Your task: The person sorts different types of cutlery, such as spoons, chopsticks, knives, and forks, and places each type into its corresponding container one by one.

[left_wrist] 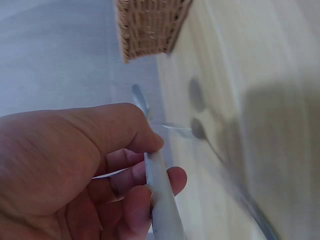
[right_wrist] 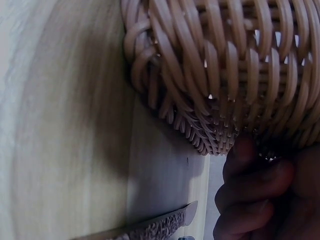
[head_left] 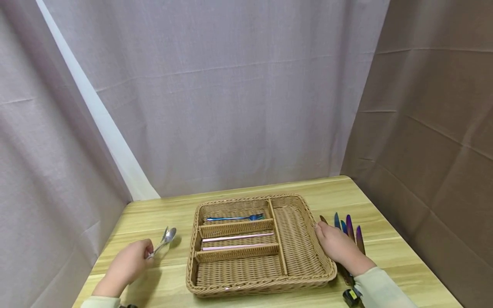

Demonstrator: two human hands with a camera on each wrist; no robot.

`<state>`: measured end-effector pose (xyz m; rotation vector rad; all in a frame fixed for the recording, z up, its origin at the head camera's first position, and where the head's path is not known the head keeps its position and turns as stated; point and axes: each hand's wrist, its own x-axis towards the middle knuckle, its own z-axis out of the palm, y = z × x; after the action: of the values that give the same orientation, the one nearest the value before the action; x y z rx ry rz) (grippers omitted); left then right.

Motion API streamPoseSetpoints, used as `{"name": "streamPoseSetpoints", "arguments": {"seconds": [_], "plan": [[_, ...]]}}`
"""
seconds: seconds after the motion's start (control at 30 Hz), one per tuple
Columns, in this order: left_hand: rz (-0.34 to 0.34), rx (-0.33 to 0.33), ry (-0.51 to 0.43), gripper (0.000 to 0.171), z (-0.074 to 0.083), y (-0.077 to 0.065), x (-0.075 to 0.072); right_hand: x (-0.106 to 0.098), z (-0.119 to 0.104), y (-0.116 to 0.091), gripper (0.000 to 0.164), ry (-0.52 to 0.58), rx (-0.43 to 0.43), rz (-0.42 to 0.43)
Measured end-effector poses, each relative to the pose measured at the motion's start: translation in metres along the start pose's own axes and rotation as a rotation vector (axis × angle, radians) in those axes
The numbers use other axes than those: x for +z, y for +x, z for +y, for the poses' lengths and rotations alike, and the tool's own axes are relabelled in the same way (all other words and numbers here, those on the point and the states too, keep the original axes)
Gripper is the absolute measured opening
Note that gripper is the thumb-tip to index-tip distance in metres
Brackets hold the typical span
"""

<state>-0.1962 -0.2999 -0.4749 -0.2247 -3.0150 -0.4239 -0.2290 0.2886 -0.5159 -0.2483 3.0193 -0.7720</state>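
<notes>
Between its thumb and fingers, my left hand (head_left: 129, 262) pinches the pale, shiny handle (left_wrist: 165, 197) of a metal spoon, left of the basket. A second spoon (left_wrist: 200, 130) shows past it in the left wrist view, over the wood. In the head view the two overlap near a spoon bowl (head_left: 170, 234); which is which I cannot tell. My right hand (head_left: 340, 246) grips the right side of a woven basket (head_left: 262, 280), with fingers curled against the wicker (right_wrist: 235, 65) in the right wrist view. Inside the basket are a blue fork (head_left: 254, 217) and pink chopsticks (head_left: 239, 247).
Several knives with blue and purple blades (head_left: 349, 226) lie right of the basket, partly under my right forearm. A patterned knife handle (right_wrist: 160, 226) shows in the right wrist view. Grey curtains (head_left: 231, 107) stand behind the wooden table (head_left: 169, 209).
</notes>
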Motion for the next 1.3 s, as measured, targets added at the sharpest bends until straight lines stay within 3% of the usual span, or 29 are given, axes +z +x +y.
{"name": "streamPoseSetpoints", "arguments": {"seconds": [0.3, 0.6, 0.83, 1.1, 1.3], "plan": [[0.019, 0.047, 0.003, 0.018, 0.022, 0.006, -0.019, -0.002, -0.002, -0.001, 0.046, 0.004, -0.015, 0.023], [0.058, 0.108, 0.02, 0.016, 0.041, 0.009, -0.027, -0.001, -0.001, 0.0, 0.05, 0.01, -0.015, 0.009], [0.091, 0.181, 0.03, 0.018, 0.063, 0.014, -0.028, -0.001, 0.0, -0.001, 0.048, 0.007, -0.015, 0.02], [0.064, 0.249, 0.028, 0.018, 0.091, 0.023, -0.025, 0.0, 0.001, 0.0, 0.044, -0.005, -0.01, 0.036], [0.08, 0.299, 0.046, 0.018, 0.106, 0.03, -0.019, 0.001, 0.0, -0.001, 0.048, 0.001, -0.014, 0.039]]}}
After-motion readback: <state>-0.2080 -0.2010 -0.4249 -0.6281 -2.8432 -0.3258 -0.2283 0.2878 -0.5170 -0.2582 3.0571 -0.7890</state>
